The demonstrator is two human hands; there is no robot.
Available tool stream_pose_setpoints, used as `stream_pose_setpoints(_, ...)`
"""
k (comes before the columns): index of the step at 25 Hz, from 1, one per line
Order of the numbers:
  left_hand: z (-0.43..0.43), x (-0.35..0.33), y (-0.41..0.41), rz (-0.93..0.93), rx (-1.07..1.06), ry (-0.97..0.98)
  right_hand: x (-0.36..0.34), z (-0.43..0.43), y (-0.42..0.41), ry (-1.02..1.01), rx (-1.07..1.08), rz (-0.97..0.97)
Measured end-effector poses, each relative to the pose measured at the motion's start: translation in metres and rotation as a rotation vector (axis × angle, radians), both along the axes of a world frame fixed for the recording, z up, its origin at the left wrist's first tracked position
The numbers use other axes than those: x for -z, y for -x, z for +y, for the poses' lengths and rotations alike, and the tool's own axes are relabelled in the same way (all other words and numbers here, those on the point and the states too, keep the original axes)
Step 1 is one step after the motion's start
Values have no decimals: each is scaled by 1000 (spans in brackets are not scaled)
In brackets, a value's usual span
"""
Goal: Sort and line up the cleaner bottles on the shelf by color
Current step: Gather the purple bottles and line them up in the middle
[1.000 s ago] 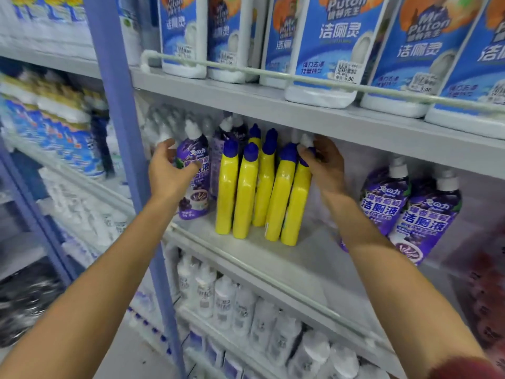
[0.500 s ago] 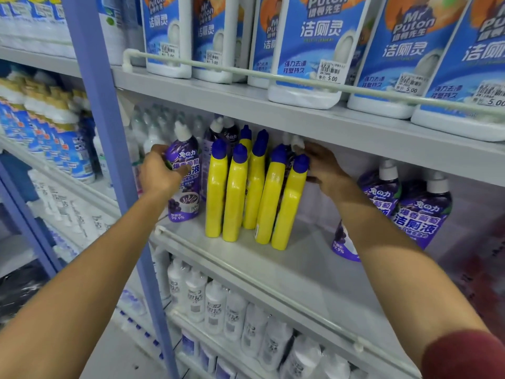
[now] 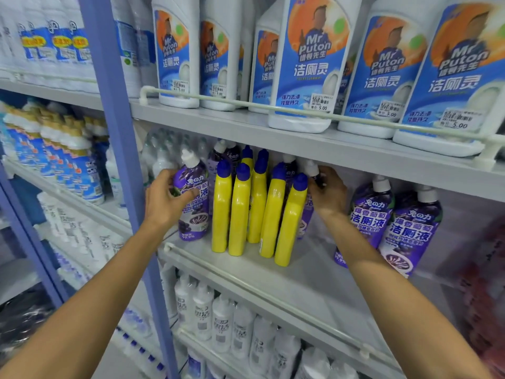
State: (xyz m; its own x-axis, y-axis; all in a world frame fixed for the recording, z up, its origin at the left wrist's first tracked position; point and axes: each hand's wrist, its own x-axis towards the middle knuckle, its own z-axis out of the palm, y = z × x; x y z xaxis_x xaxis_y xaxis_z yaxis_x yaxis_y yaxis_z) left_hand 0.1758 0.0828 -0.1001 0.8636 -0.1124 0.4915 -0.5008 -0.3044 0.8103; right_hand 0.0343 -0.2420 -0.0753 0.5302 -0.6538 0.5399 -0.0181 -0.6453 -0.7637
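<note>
Purple white-capped plastic bottle [image 3: 192, 203] gripped by left hand [image 3: 164, 199]; right hand [image 3: 328, 194] pinches rear white-capped bottle [image 3: 312, 168] by neck: lift clear of yellow plastic bottles [image 3: 289, 214].

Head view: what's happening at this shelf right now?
A person is sorting cleaner bottles on the middle shelf. The left hand grips the front purple bottle beside the yellow bottles. The right hand reaches behind them and pinches the neck of a rear purple bottle. Two more purple bottles stand apart on the right.
</note>
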Motion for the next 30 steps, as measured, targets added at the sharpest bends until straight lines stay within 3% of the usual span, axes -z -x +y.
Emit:
stream_pose_setpoints(9,26,-40,63,-145,212,94,-8,15,65,138,247,-130)
stream_pose_setpoints(14,10,-45,113,-83,484,106,1,30,110,162,273,-24)
stream_pose_setpoints(19,-64,-26,147,15,759,126,0,21,163,75,201,72)
stream_pose_setpoints(23,-140,-1,164,82,897,97,1,1,213,91,284,90)
stream_pose_setpoints(30,-224,23,187,184,978,96,49,-4,244,-150,315,-104)
